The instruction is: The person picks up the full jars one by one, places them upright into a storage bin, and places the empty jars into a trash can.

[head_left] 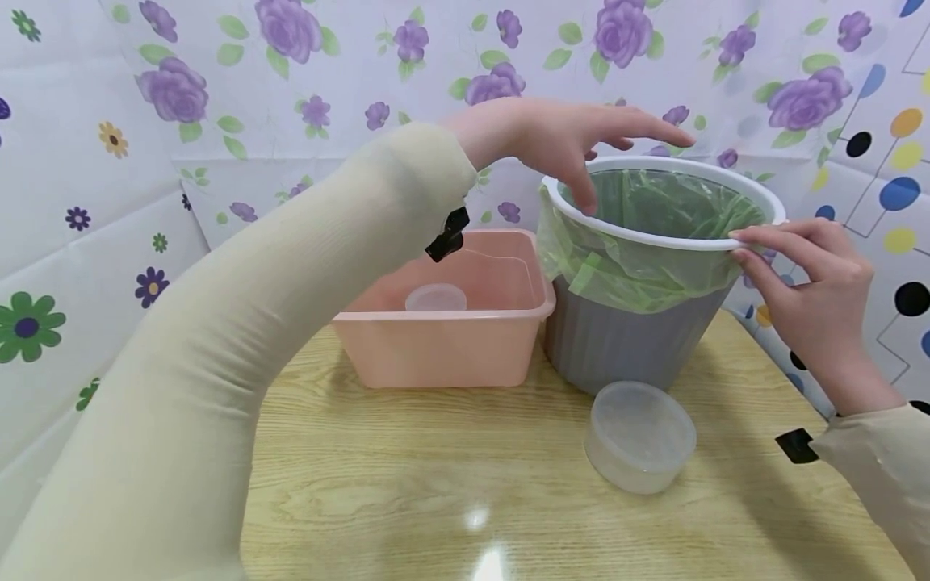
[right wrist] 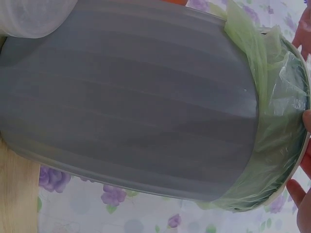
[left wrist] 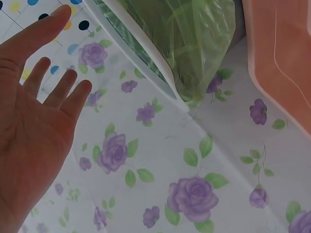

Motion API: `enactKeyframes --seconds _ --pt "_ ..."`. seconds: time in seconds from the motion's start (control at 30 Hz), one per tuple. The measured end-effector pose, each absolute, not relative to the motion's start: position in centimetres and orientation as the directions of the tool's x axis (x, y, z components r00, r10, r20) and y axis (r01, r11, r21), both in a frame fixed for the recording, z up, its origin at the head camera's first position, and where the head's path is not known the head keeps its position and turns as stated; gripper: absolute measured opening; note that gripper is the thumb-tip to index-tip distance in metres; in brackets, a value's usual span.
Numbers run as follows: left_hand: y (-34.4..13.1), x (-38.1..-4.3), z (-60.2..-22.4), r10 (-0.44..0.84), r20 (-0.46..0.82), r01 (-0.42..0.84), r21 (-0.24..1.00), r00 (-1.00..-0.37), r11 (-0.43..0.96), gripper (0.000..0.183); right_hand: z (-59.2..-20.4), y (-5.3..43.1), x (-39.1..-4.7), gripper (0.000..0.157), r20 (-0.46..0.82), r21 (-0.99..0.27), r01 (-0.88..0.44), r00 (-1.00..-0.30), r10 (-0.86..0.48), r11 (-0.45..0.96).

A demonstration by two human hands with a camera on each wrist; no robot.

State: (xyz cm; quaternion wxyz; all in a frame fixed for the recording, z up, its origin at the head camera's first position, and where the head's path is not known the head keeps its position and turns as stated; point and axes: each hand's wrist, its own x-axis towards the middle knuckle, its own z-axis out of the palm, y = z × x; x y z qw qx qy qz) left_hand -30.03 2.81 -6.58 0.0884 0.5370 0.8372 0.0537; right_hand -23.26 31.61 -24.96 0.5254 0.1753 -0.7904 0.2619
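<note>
A grey trash can (head_left: 617,323) with a white rim ring (head_left: 654,240) stands at the right of the table. Its green plastic bag (head_left: 639,282) lines the inside and hangs over the outside below the ring. At the right front of the ring, my right hand (head_left: 821,282) pinches it between thumb and fingers; in the right wrist view only those fingertips (right wrist: 295,191) show at the edge. My left hand (head_left: 559,141) hovers over the left side of the can, fingers extended and apart from the ring. In the left wrist view its palm (left wrist: 34,131) is bare.
Left of the can sits a pink basin (head_left: 443,351) with a translucent round lid or container (head_left: 436,298) inside. A round clear lidded container (head_left: 639,437) stands on the wooden table (head_left: 407,476) before the can. Flowered sheeting (head_left: 349,73) hangs behind.
</note>
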Motion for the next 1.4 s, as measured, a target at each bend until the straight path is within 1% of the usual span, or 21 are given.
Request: enactKeyframes --seconds 0.17,0.23,0.27,0.37,0.4,0.47,0.6,0.67,0.73,0.77,0.8,0.87,1.0,1.07,1.2,1.4 --pt "2.6 -29.2 -7.6 0.938 -0.039 0.919 0.19 -0.344 0.345 0.095 -24.8 31.6 -23.2 0.023 0.925 -0.215 -0.558 -0.379 -0.015 0.801" --pt "2.5 -28.9 -8.4 0.951 -0.028 0.932 0.193 -0.309 0.308 0.093 -24.7 31.7 -23.2 0.024 0.927 -0.203 -0.565 -0.375 -0.03 0.8" --pt "2.5 -28.7 -8.8 0.96 -0.019 0.94 0.195 -0.281 0.279 0.091 -24.6 31.7 -23.2 0.024 0.927 -0.198 -0.572 -0.373 -0.037 0.796" --pt "2.5 -28.1 -10.1 0.974 -0.022 0.946 0.236 -0.226 0.225 0.089 -24.3 31.9 -23.2 0.025 0.927 -0.182 -0.59 -0.37 -0.063 0.787" --pt "2.5 -27.9 -10.6 0.981 -0.016 0.946 0.261 -0.194 0.192 0.088 -24.2 32.1 -23.2 0.025 0.926 -0.175 -0.594 -0.37 -0.073 0.785" --pt "2.5 -27.5 -11.5 0.987 -0.019 0.936 0.315 -0.162 0.159 0.088 -24.0 32.5 -23.3 0.026 0.923 -0.155 -0.595 -0.373 -0.099 0.789" --pt "2.5 -26.9 -13.5 0.991 -0.041 0.911 0.391 -0.127 0.133 0.088 -23.6 33.6 -23.5 0.023 0.907 -0.102 -0.595 -0.384 -0.171 0.797" --pt "2.8 -26.7 -14.6 0.991 -0.07 0.9 0.415 -0.115 0.134 0.09 -23.5 34.4 -23.6 0.033 0.898 -0.081 -0.608 -0.388 -0.206 0.79" --pt "3.2 -26.5 -15.7 0.992 -0.094 0.897 0.427 -0.083 0.116 0.093 -23.4 35.1 -23.9 0.047 0.894 -0.054 -0.627 -0.378 -0.242 0.777" --pt "3.4 -26.4 -16.3 0.992 -0.103 0.896 0.43 -0.07 0.108 0.095 -23.4 35.5 -24.0 0.051 0.893 -0.043 -0.636 -0.371 -0.256 0.77" --pt "3.6 -26.4 -16.9 0.992 -0.109 0.893 0.44 -0.058 0.1 0.096 -23.4 35.8 -24.1 0.053 0.893 -0.036 -0.645 -0.364 -0.265 0.764" --pt "3.9 -26.4 -18.0 0.992 -0.121 0.894 0.439 -0.038 0.088 0.098 -23.3 36.4 -24.4 0.05 0.896 -0.017 -0.657 -0.345 -0.28 0.754" --pt "4.3 -26.8 -20.1 0.99 -0.138 0.895 0.44 -0.012 0.072 0.095 -23.3 36.7 -24.9 0.031 0.904 -0.03 -0.668 -0.335 -0.265 0.743" --pt "4.7 -27.1 -21.2 0.99 -0.138 0.893 0.447 0.013 0.051 0.094 -23.3 36.7 -24.9 0.025 0.907 -0.049 -0.669 -0.341 -0.248 0.742" --pt "5.6 -27.9 -23.6 0.99 -0.122 0.88 0.474 0.071 -0.005 0.094 -23.3 36.5 -24.8 0.024 0.912 -0.091 -0.667 -0.355 -0.208 0.74" --pt "6.4 -29.4 -27.2 0.99 -0.102 0.851 0.524 0.098 -0.031 0.094 -23.5 36.3 -24.8 0.026 0.911 -0.138 -0.671 -0.374 -0.172 0.729"
